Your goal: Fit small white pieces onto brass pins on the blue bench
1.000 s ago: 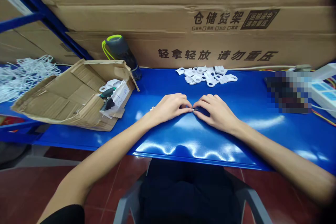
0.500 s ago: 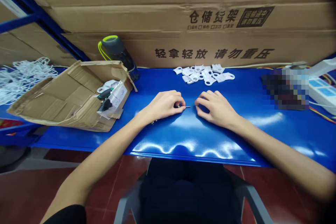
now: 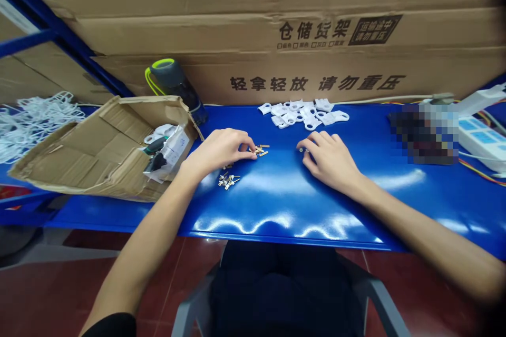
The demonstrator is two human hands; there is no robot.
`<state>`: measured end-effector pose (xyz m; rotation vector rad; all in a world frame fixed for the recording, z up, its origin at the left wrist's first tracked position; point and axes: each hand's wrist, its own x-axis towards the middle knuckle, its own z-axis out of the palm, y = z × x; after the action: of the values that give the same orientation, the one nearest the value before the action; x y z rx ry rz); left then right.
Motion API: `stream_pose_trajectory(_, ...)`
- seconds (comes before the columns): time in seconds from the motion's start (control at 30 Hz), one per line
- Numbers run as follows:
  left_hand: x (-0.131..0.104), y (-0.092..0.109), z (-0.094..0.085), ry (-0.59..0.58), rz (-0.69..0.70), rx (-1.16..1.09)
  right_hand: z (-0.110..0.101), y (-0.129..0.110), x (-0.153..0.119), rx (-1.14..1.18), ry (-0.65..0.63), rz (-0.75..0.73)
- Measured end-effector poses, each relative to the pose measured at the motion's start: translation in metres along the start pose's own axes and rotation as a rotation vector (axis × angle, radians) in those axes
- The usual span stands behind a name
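My left hand is at several small brass-coloured pieces on the blue table, thumb and fingertips closed at their left edge; what it pinches is too small to name. Below it lies a small heap of metal pins with pale heads. My right hand rests on the table to the right, fingers curled, with tiny pieces at its fingertips. Behind both hands several white plastic parts with round holes lie in a loose group.
An open cardboard box with bagged items and a green-handled tool stands left. Behind it leans a dark bottle. White cords lie far left; a power strip and wires are at right. Cardboard lines the back.
My left hand has moved left, off the thin pin it held out, to the brass pieces, which now show. The heap of pins is uncovered. My right hand has stayed nearly in place.
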<state>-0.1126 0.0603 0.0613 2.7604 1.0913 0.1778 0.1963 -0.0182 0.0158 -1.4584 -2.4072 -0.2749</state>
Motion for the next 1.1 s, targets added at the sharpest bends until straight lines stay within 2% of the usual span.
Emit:
stream_pose_trajectory(0.23,0.000,0.006,-0.003,-0.084,0.015,0.030,-0.002,-0.004,0.000,-0.015,-0.001,-0.002)
stream_pose_trajectory(0.53,-0.005,0.015,-0.018,-0.161,-0.026,0.137,-0.006,-0.012,0.000,0.031,-0.025,-0.067)
stream_pose_trajectory(0.63,-0.006,0.016,-0.018,-0.146,-0.062,0.201,-0.005,-0.012,0.000,0.038,-0.026,-0.078)
stream_pose_trajectory(0.77,-0.005,0.014,-0.012,-0.070,-0.056,0.240,-0.005,-0.012,-0.001,0.097,-0.047,-0.101)
stream_pose_trajectory(0.93,-0.004,0.011,-0.009,0.017,0.029,0.073,-0.004,-0.017,-0.001,0.250,-0.136,-0.211)
stream_pose_trajectory(1.1,-0.002,0.018,-0.004,0.008,0.177,-0.187,-0.003,-0.021,-0.001,0.261,-0.158,-0.211)
